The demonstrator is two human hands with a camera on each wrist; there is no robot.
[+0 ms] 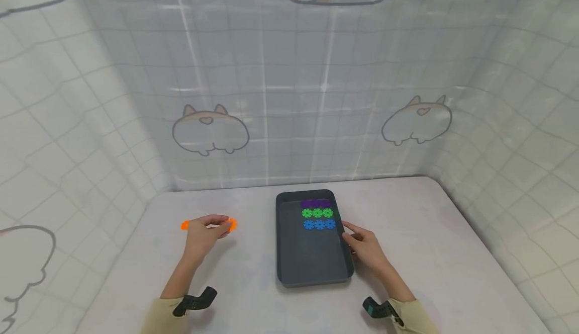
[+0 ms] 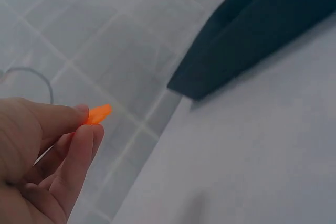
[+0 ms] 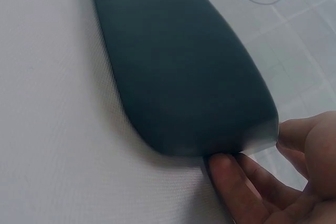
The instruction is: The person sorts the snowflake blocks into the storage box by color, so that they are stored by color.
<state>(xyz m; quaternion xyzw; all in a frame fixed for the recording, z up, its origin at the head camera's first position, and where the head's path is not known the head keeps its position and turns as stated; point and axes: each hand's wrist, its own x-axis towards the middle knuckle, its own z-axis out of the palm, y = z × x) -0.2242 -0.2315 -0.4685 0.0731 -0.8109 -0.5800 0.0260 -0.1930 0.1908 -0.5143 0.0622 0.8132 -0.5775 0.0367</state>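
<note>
My left hand pinches an orange flower-shaped disc between thumb and fingertips, above the table left of the tray. In the left wrist view, only an edge of that orange disc sticks out from the fingers. More orange shows just left of the hand, partly hidden behind it. A dark grey rectangular tray lies on the table. My right hand holds its right edge, with thumb and fingers at the rim in the right wrist view. Inside the tray are rows of purple, green and blue discs.
The white table is bounded by a tiled-pattern curtain at the back and both sides. Black camera mounts sit on both wrists.
</note>
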